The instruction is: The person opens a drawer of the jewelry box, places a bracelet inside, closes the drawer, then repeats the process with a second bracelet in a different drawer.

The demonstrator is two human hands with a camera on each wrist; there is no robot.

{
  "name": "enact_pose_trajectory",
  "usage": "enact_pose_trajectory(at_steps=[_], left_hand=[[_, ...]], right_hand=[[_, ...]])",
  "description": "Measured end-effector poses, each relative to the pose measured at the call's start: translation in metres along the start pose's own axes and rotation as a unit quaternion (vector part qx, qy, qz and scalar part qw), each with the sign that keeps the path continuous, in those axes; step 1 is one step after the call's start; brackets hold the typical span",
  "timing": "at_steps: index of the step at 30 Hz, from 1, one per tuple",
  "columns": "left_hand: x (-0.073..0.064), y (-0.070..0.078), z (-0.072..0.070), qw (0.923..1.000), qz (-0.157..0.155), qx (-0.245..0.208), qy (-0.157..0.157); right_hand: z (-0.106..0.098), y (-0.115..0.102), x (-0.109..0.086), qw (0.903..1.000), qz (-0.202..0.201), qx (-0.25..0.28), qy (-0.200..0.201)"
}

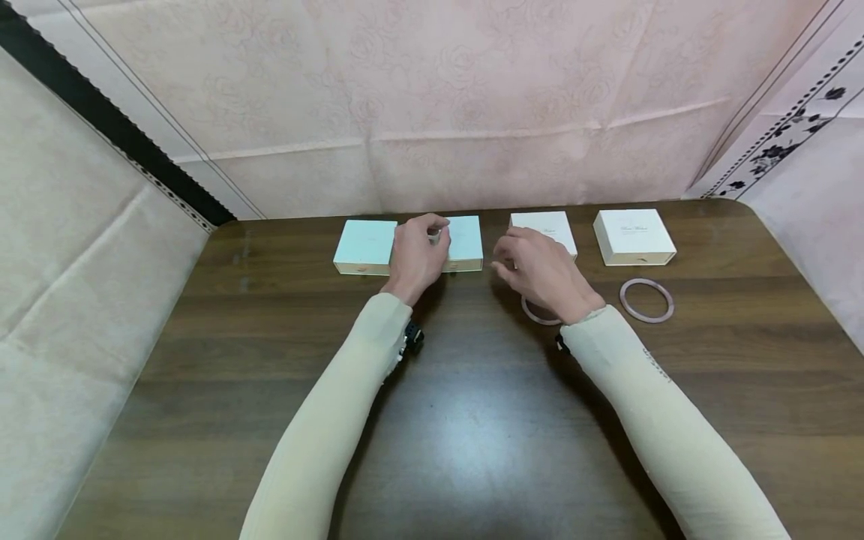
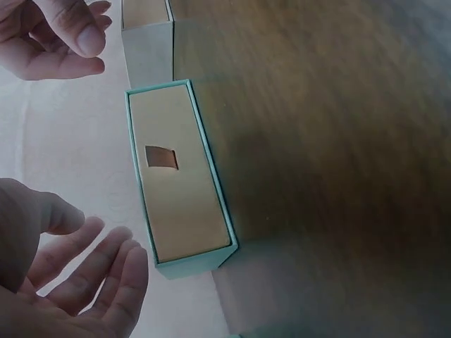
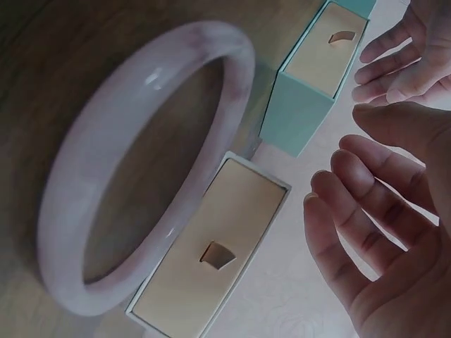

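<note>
My left hand (image 1: pixel 417 253) hovers between two teal boxes, overlapping a left one (image 1: pixel 363 244) and a right one (image 1: pixel 466 244). Its fingers are loosely bent with nothing between them, beside a teal box's cream drawer front (image 2: pixel 183 204) in the left wrist view. Relaxed and holding nothing, my right hand (image 1: pixel 543 270) is in front of a white box (image 1: pixel 548 223), partly covering it. A pale lilac bangle (image 1: pixel 538 320) lies under that hand, partly hidden in the head view. The right wrist view shows the bangle (image 3: pixel 91 162) whole, close to the white box's drawer front (image 3: pixel 218 225).
Another white box (image 1: pixel 634 234) stands at the right end of the row, with a second lilac bangle (image 1: pixel 649 320) lying in front of it. The boxes line the back edge of the brown wooden table (image 1: pixel 472 435). A pale patterned cloth (image 1: pixel 432 90) hangs behind.
</note>
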State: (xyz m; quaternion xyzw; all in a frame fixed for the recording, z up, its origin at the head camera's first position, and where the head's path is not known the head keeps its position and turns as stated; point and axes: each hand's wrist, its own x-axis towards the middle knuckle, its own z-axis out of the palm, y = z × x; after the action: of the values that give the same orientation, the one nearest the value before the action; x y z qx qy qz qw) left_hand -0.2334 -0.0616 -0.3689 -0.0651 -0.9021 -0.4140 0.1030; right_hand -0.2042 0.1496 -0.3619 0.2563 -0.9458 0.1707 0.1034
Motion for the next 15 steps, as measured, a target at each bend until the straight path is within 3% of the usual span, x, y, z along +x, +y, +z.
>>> enact_pose_trajectory(at_steps=[15], left_hand=[[-0.001,0.008,0.017,0.9997,0.003,-0.021,-0.008]], right_hand=[[0.000,0.011,-0.006,0.9999,0.010,-0.013,-0.002]])
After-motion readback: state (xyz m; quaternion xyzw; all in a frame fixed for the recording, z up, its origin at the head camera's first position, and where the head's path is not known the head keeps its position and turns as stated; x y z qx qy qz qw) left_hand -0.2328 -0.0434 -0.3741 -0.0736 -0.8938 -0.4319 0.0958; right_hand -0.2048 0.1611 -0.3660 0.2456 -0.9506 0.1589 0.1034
